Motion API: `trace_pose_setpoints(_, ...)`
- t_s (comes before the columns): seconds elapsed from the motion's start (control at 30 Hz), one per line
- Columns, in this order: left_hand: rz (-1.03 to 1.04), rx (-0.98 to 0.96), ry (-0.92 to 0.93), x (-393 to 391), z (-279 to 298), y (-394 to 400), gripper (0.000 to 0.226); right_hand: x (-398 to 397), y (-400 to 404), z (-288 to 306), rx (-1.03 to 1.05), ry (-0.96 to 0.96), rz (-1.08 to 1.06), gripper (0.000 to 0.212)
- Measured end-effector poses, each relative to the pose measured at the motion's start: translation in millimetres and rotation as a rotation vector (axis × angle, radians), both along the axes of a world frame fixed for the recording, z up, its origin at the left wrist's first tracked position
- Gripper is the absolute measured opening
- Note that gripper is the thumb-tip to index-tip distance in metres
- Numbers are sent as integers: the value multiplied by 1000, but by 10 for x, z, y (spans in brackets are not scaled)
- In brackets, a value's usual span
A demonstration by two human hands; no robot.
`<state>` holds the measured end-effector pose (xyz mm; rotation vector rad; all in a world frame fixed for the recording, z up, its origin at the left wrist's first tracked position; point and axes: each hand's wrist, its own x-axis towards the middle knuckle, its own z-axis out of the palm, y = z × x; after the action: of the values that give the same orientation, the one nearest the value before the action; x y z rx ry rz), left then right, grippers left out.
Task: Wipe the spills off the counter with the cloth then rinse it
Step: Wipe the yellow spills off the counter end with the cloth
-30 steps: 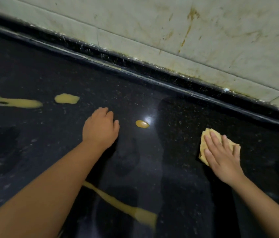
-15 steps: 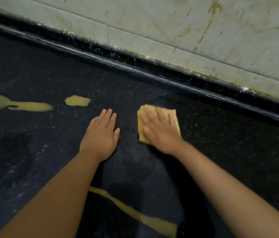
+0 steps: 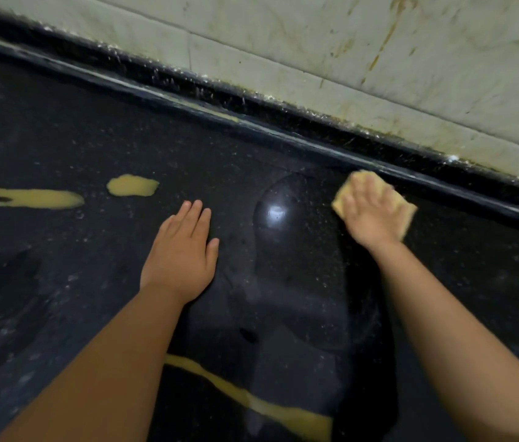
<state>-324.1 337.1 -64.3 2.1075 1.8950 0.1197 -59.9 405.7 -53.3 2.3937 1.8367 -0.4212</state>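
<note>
- My right hand (image 3: 371, 215) lies flat w/ straight fingers on the cloth (image 3: 406, 215), pressing it on the counter (image 3: 283, 154) near the back ledge (image 3: 315, 141).
- Left hand (image 3: 181, 253) is open, flat on the counter, steadying me.
- Best: keep the palm flat, sweep left from the ledge to the blob (image 3: 132, 185) and the streak (image 3: 251, 400).

A pale tiled wall (image 3: 379, 59) runs diagonally across the top of the view, from upper left down to the right edge. Brownish-yellow streaks and drips (image 3: 388, 33) stain its tiles, thickest toward the upper right. A thin grout line (image 3: 251, 52) runs along it. Along its base lies a dark, grimy strip (image 3: 283, 103) flecked with white specks.
</note>
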Motion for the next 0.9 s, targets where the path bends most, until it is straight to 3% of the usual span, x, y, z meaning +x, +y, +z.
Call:
trace_pose_setpoints(0.17, 5, 12, -15, -9, -5, 7, 53, -977, 164, -58, -10, 72, 416, 51)
trace_pose_setpoints(0.27, 7, -4, -30, -3, 17, 3, 54, -935, -474, -104, 112, -17, 674, 52)
trace_pose_setpoints(0.37, 13, -1, -61, -2, 26, 3, 54, -462, -1423, -123, 63, 0, 778, 51)
trace_pose_setpoints(0.43, 13, -5, -66, -5, 35, -8, 54, 36, -1816, -124, 4, -51, 772, 50)
trace_pose_setpoints(0.5, 7, -11, -64, 3, 45, -1, 53, 390, -1734, -18, 0, -131, 606, 54)
trace_pose_setpoints(0.6, 7, -7, -52, 8, 53, -11, 53, 634, -1039, 11, 9, -99, 196, 70)
trace_pose_setpoints(0.67, 13, -9, -51, 16, 55, -18, 53, 456, -509, 19, -42, -31, 39, 56)
trace_pose_setpoints(0.77, 19, -6, -35, 18, 41, -5, 53, -170, -256, 6, -16, 17, 117, 51)
trace_pose_setpoints(0.9, 20, -6, -30, 24, 52, -15, 53, -642, -825, -121, 94, -51, 427, 66)
